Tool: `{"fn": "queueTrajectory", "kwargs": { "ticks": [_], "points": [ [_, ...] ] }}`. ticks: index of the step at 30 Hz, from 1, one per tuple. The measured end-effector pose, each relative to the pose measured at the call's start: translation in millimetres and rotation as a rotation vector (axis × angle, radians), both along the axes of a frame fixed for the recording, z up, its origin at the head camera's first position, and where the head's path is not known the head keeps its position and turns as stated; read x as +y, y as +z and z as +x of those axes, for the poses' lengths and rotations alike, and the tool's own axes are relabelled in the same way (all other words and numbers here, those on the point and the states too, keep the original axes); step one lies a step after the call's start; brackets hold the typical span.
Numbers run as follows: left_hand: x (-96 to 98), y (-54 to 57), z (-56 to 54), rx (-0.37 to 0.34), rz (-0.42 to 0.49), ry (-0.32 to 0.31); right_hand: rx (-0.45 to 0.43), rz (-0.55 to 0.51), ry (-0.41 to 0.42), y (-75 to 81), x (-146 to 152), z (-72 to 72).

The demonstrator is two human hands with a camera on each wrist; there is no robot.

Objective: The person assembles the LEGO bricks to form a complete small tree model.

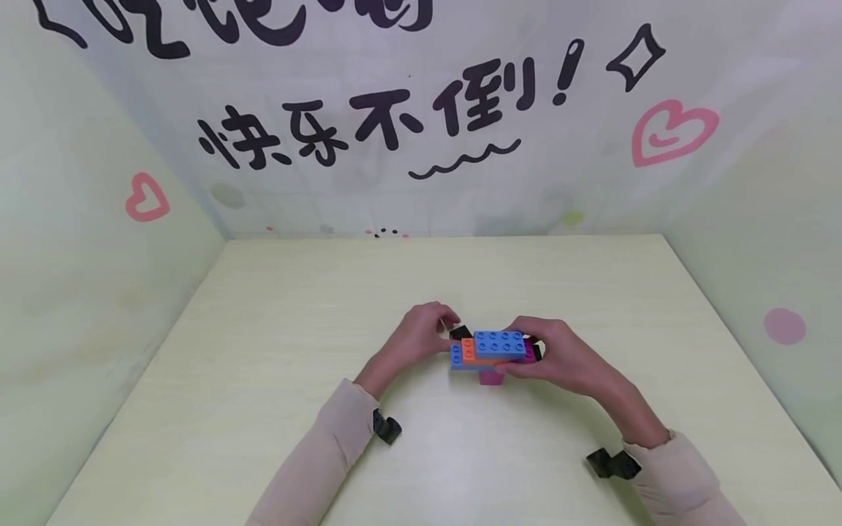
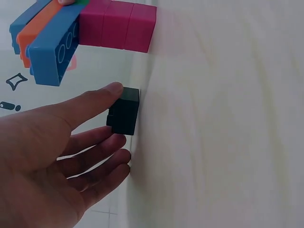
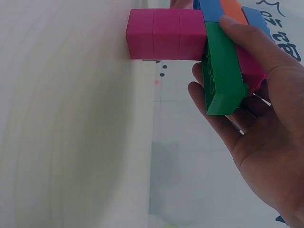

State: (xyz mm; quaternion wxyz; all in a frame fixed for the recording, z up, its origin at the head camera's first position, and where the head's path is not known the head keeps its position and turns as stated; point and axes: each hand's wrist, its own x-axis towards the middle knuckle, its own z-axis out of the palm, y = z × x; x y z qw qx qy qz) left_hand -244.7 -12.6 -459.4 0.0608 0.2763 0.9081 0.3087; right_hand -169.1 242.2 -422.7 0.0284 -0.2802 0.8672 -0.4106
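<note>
In the head view my right hand (image 1: 559, 354) grips a stack of toy building bricks from its right side. A blue brick (image 1: 498, 343) lies on top, over an orange brick (image 1: 468, 351), with another blue brick (image 1: 456, 356) lower down. From below, the right wrist view shows a green brick (image 3: 225, 71) under the right thumb and a column of magenta bricks (image 3: 166, 34) reaching down towards the table. Left of the stack, my left hand (image 1: 424, 329) pinches a small black brick (image 2: 125, 111) between thumb and index finger, apart from the stack. Its other fingers spread loosely.
The pale wooden table (image 1: 263, 380) stretches around both hands. A printed back wall (image 1: 427, 204) with lettering and side walls enclose it. A small black device (image 1: 387, 427) sits at the left cuff and another black device (image 1: 613, 464) at the right cuff.
</note>
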Motion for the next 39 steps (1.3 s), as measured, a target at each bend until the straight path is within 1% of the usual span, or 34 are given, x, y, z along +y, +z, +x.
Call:
{"fn": "queueTrajectory", "kwargs": {
  "ticks": [2,6,8,11,12,14,17,19,21,24,27,29,31,35,39],
  "points": [
    [1.3,1.2,0.1,0.013,-0.028,-0.004,-0.002,-0.001,0.001,1.0,-1,-0.3],
    [3.2,3.2,0.7,0.016,-0.061,-0.001,0.0,0.0,0.004,3.1,-2,-0.5],
    [3.6,4.6,1.1,0.014,-0.063,0.006,0.003,0.003,0.008,3.8,-3,-0.5],
    [3.0,10.0,1.2,0.003,-0.031,0.029,0.001,0.006,0.011,4.6,-3,-0.6],
    [2.5,13.2,0.9,0.003,-0.01,0.042,-0.001,0.008,0.01,4.8,-3,-0.7],
    [1.4,23.3,0.3,0.011,0.047,0.064,-0.002,0.013,0.006,5.3,-3,-1.1],
    [0.7,43.8,1.3,0.042,0.129,0.069,-0.002,0.018,-0.002,5.9,-3,-1.3],
    [1.6,59.4,5.0,0.068,0.165,0.039,-0.001,0.017,-0.004,6.2,-3,-1.0],
    [3.6,73.6,11.3,0.091,0.179,-0.011,-0.007,0.011,-0.001,6.2,-2,-0.6],
    [8.5,91.6,23.3,0.105,0.177,-0.116,-0.015,-0.013,0.014,5.3,-2,-0.1],
    [14.8,103.8,34.2,0.118,0.142,-0.226,-0.007,-0.045,0.032,3.9,-1,0.4],
    [18.3,108.2,39.5,0.131,0.107,-0.277,0.007,-0.062,0.041,2.8,-1,0.4],
    [21.2,110.3,42.7,0.151,0.067,-0.31,0.017,-0.07,0.047,1.9,-1,0.3],
    [23.8,111.9,45.8,0.172,0.005,-0.335,0.016,-0.066,0.053,0.7,0,-0.1],
    [24.6,114.4,46.9,0.182,-0.018,-0.347,0.026,-0.061,0.055,0.6,1,-1.0]
  ]
}}
